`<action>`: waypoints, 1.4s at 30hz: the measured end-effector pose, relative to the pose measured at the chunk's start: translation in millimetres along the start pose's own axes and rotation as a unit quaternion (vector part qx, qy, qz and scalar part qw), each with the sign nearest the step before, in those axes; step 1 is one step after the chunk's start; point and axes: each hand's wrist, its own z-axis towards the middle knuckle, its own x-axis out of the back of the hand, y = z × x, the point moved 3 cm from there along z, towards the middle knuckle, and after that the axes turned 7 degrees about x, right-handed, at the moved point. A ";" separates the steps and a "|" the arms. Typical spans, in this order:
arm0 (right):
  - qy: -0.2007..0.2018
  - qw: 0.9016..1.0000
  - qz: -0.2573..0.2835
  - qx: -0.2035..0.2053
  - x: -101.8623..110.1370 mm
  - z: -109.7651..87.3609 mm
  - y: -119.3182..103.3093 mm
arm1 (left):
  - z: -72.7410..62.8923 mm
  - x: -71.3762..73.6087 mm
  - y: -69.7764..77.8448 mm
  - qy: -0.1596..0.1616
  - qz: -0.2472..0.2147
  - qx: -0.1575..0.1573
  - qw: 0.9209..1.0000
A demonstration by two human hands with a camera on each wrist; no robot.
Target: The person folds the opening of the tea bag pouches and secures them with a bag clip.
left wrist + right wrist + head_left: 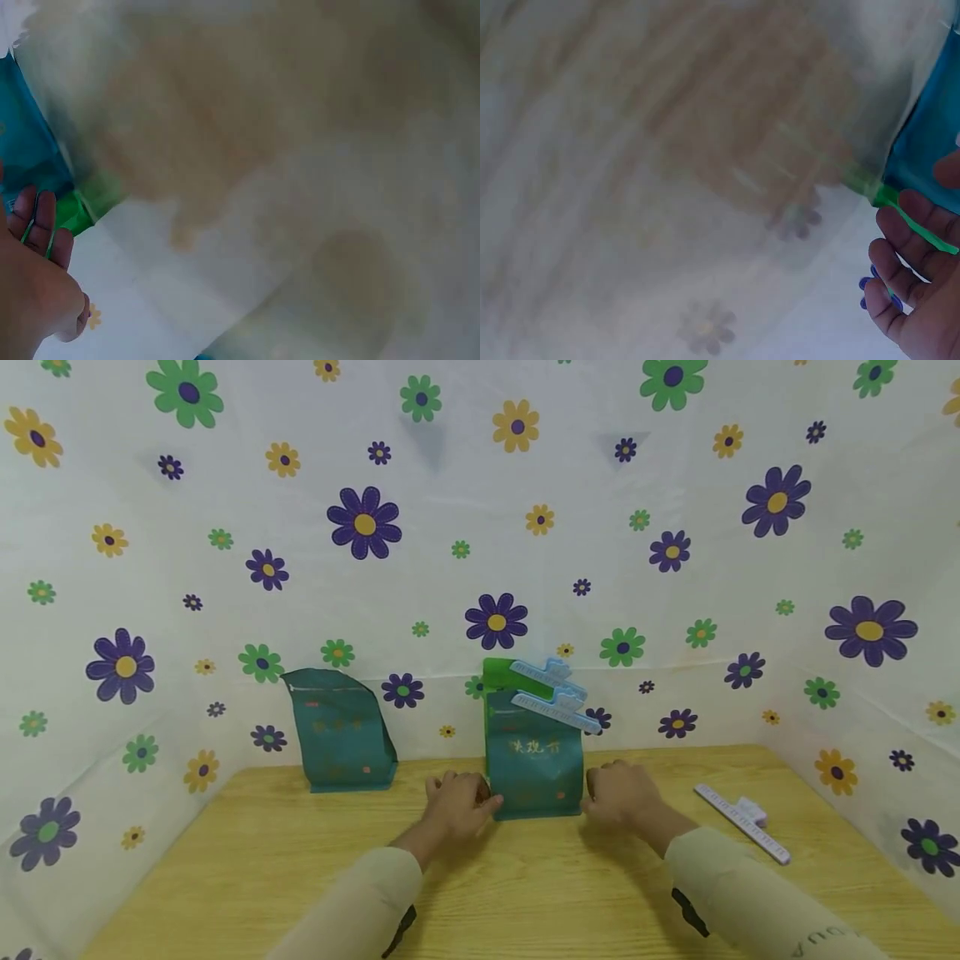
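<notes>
A teal tea bag (534, 777) with gold characters stands upright between my two hands. Directly behind it, a bright green bag (497, 673) shows along the top and left edge. Pale blue sealing clips cross their tops at a slant: an upper clip (542, 675) on the green bag and a lower clip (555, 710) on the teal one. My left hand (459, 803) is at the teal bag's lower left, its thumb at the front edge. At the lower right side is my right hand (624, 795), its loosely bent fingers (889, 259) beside the bags in the right wrist view.
Another teal bag (341, 739), its top unclipped and slanting, stands at the back left of the wooden table (525, 893). A white sealing clip (742, 822) lies on the right. Flower-printed white cloth (450, 585) encloses the back and sides.
</notes>
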 end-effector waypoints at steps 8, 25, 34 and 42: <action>0.018 0.999 0.038 0.030 -15.5 -0.9 -11.6 | -0.1 -0.8 -5.2 0.012 -0.008 -0.035 0.999; 0.013 0.993 0.115 0.011 -27.6 -13.1 -17.7 | -1.9 -17.2 -7.1 -0.019 0.062 -0.039 0.997; 0.033 0.996 0.086 0.019 -21.6 4.6 -19.7 | 12.1 -5.3 -9.5 -0.015 0.082 0.003 0.996; 0.020 0.998 0.059 0.003 -22.7 1.3 -18.8 | 9.7 -7.8 -5.4 -0.007 0.085 -0.004 0.996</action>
